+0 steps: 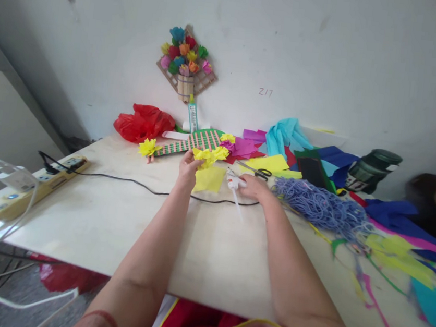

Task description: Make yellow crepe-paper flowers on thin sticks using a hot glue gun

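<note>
Left hand (pixel 189 168) pinches yellow paper (pixel 211 155), right hand (pixel 254 187) grips glue gun (pixel 233 182) (vase (pixel 185 88) holds blooms (pixel 184 49)).

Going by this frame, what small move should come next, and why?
Probably ease the glue gun toward the crumpled yellow paper: the right hand already grips the gun close by, while the left hand holds the paper above the table.
</note>
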Motion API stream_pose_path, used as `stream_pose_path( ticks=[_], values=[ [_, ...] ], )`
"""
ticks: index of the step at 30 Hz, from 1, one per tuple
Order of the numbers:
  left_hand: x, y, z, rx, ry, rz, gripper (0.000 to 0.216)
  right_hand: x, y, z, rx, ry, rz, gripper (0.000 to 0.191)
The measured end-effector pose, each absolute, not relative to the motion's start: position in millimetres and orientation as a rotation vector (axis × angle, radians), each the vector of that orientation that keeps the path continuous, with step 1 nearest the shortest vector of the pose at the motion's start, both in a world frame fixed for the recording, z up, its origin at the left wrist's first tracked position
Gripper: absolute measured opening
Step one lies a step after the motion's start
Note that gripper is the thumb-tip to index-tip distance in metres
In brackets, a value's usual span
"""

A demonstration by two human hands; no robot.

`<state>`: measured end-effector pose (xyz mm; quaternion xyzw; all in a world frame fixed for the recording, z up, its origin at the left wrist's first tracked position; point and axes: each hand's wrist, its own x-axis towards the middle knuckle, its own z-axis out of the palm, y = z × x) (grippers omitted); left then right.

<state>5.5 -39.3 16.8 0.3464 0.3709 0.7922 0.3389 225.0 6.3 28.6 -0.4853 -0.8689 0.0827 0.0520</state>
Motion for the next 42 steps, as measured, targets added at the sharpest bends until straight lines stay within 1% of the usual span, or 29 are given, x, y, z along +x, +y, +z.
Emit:
stream_pose_path(
  ticks=[7,10,15,19,26,33,36,38,42],
  values=[
    [7,-39,18,0.975,0.976,1.991,0.044,226,10,30,-1.368,-2.758,0.352,0.045],
    [8,-40,19,0.963,0.937,1.984,0.043,234,16,32,-1.362,-2.670,0.376,0.042],
    [12,-44,21,0.989,0.898,1.880,0.045,258,24,36,-1.711,-2.324,0.169,0.034],
    [15,-45,20,1.021,0.886,1.781,0.047,267,24,38,-2.000,-2.302,0.169,0.032],
    [18,-47,22,1.047,0.882,1.725,0.054,263,23,39,-2.022,-2.383,0.222,0.028],
    [18,-48,23,1.033,0.892,1.738,0.056,262,20,33,-1.954,-2.404,0.020,0.027],
    [17,-46,22,1.023,0.903,1.752,0.055,262,25,32,-1.828,-2.283,-0.011,0.025],
    [16,-45,20,1.020,0.900,1.757,0.053,262,29,33,-1.638,-2.155,0.082,0.025],
    [15,-45,19,1.011,0.882,1.767,0.049,256,33,41,-1.123,-1.925,0.449,0.029]
  ],
)
